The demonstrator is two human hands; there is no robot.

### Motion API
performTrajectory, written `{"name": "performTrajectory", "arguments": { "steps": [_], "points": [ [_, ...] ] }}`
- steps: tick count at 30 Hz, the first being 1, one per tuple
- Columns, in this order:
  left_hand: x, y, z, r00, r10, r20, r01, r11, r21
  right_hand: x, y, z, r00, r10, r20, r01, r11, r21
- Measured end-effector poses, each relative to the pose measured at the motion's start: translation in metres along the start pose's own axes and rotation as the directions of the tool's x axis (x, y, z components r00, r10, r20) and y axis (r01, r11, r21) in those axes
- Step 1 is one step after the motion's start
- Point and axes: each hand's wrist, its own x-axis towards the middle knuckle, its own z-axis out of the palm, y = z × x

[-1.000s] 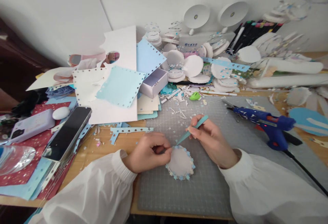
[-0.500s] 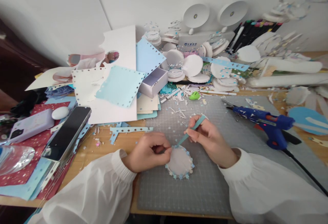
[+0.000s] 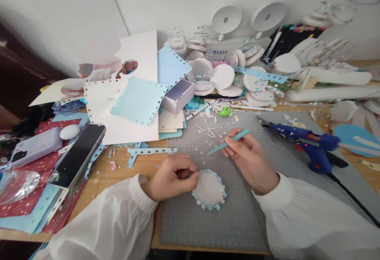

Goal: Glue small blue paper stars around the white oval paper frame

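My left hand (image 3: 175, 177) pinches the upper left edge of a round white disc (image 3: 209, 190) between thumb and fingertips. Small blue and white paper stars (image 3: 210, 206) run around the disc's rim. Above and to the right of the disc, my right hand (image 3: 245, 155) is closed on a pair of teal tweezers (image 3: 221, 146). Their pointed tip is directed down and left, apart from the disc, and I see no star in it. Under both hands lies a grey cutting mat (image 3: 237, 220).
A blue glue gun (image 3: 308, 141) lies at the right, its black cable running to the lower right. Punched paper sheets (image 3: 139, 99), a lilac box (image 3: 178, 95) and a black phone (image 3: 77, 155) are at the left. White discs (image 3: 223, 76) and paper scraps (image 3: 208, 123) crowd the back.
My right hand has moved up and to the right, taking the tweezers' tip away from the disc's top edge. My left hand has stayed on the disc.
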Motion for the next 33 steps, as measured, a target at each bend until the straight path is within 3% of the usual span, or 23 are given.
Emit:
{"name": "performTrajectory", "arguments": {
  "steps": [6,13,16,20,22,25,30,33],
  "points": [
    [0.0,0.0,-0.001,1.0,0.002,-0.012,-0.002,1.0,0.01,0.003,-0.008,-0.007,0.983,-0.167,-0.078,0.16,0.983,-0.087],
    [0.0,0.001,-0.002,0.999,-0.02,-0.037,0.02,1.0,0.009,0.002,-0.006,-0.011,0.968,-0.251,0.008,0.234,0.891,-0.39],
    [-0.001,0.0,-0.001,1.0,-0.011,-0.019,0.011,0.999,0.031,-0.001,-0.002,-0.011,0.949,-0.305,0.085,0.302,0.791,-0.533],
    [-0.001,-0.002,0.0,1.0,0.004,-0.011,-0.004,0.999,0.046,-0.003,0.003,-0.015,0.879,-0.412,0.239,0.449,0.55,-0.704],
    [-0.001,-0.002,0.0,1.0,-0.005,-0.016,0.006,0.999,0.046,-0.003,0.003,-0.017,0.856,-0.395,0.334,0.498,0.454,-0.739],
    [-0.001,-0.002,-0.001,0.998,-0.047,-0.042,0.048,0.998,0.032,-0.002,0.0,-0.018,0.861,-0.324,0.392,0.499,0.389,-0.774],
    [-0.001,-0.002,-0.003,0.99,-0.123,-0.074,0.12,0.992,-0.035,-0.001,-0.001,-0.018,0.879,-0.21,0.428,0.477,0.359,-0.802],
    [0.001,-0.003,-0.004,0.985,-0.152,-0.086,0.145,0.986,-0.084,-0.001,0.0,-0.019,0.887,-0.178,0.425,0.46,0.405,-0.79]
  ]
}}
